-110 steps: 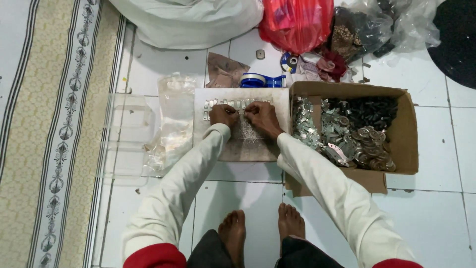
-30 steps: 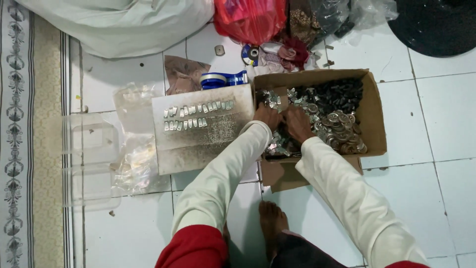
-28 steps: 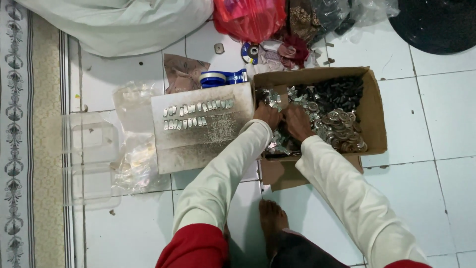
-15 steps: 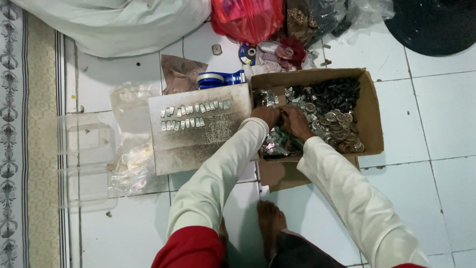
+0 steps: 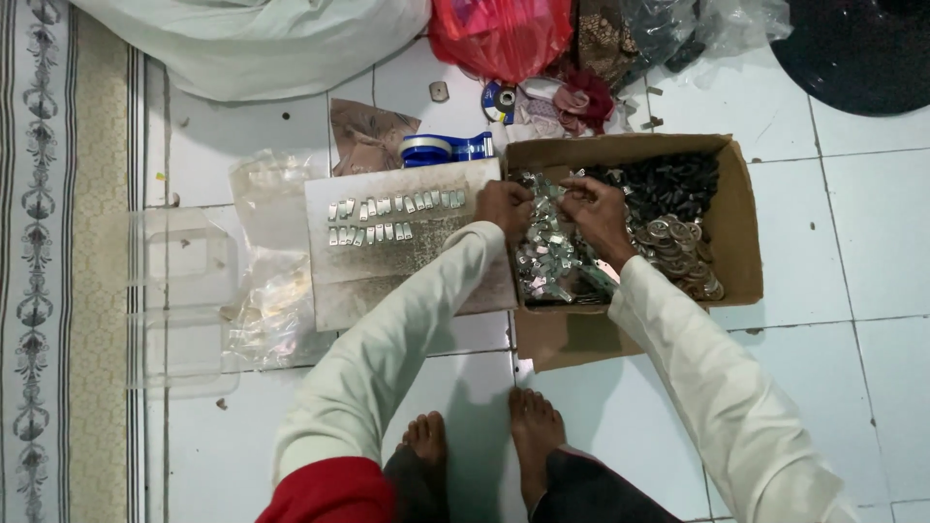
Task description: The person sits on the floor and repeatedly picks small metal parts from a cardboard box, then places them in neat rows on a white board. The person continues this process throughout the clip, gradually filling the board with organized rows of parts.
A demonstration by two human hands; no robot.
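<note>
A cardboard box (image 5: 738, 223) on the white tiled floor holds several small silver metal clips (image 5: 552, 263), dark parts (image 5: 668, 182) and round rings (image 5: 678, 261). My left hand (image 5: 503, 207) rests at the box's left edge, fingers curled over the silver clips. My right hand (image 5: 593, 211) is inside the box, fingers pinched among the clips. Whether either hand holds a clip is hidden. Left of the box lies a grey board (image 5: 387, 261) with two short rows of silver clips (image 5: 387, 218) laid out on it.
Clear plastic bags (image 5: 266, 281) and a clear plastic container (image 5: 184, 300) lie left of the board. A blue tape dispenser (image 5: 446, 148), a red bag (image 5: 499, 34) and a white sack (image 5: 262, 44) sit beyond. A patterned rug (image 5: 58, 261) runs along the left. My bare feet (image 5: 480, 446) are below.
My hands moved from the board, where they were placing clips, over to the box. In the last second they have stayed among the silver clips, shifting only slightly.
</note>
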